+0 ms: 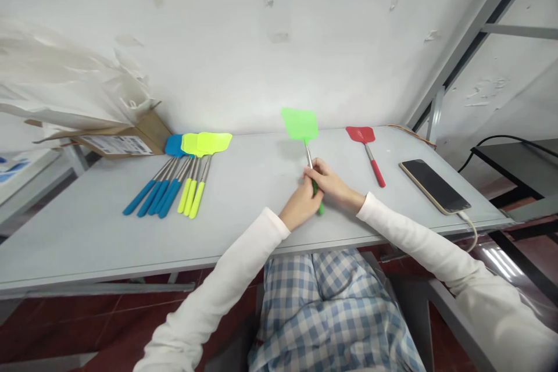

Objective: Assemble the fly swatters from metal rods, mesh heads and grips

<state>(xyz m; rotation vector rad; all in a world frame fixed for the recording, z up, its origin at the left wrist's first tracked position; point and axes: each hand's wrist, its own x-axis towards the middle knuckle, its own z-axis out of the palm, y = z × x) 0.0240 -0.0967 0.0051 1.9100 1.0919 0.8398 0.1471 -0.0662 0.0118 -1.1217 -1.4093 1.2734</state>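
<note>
My left hand (300,203) and my right hand (329,180) both grip the handle of a green plastic fly swatter (300,125) near the table's front edge. Its flat head points away from me on a thin metal shaft, and its green grip end shows below my hands. To the left lie several blue fly swatters (157,195) and several yellow-green fly swatters (190,195), side by side. A red fly swatter (362,135) lies to the right of my right hand, apart from it.
A smartphone (433,186) lies at the table's right side, with a white cable running over the front edge. A cardboard box (150,133) and a crumpled plastic sheet (65,70) sit at the far left. The grey table (87,238) stands against a white wall, above my checked lap.
</note>
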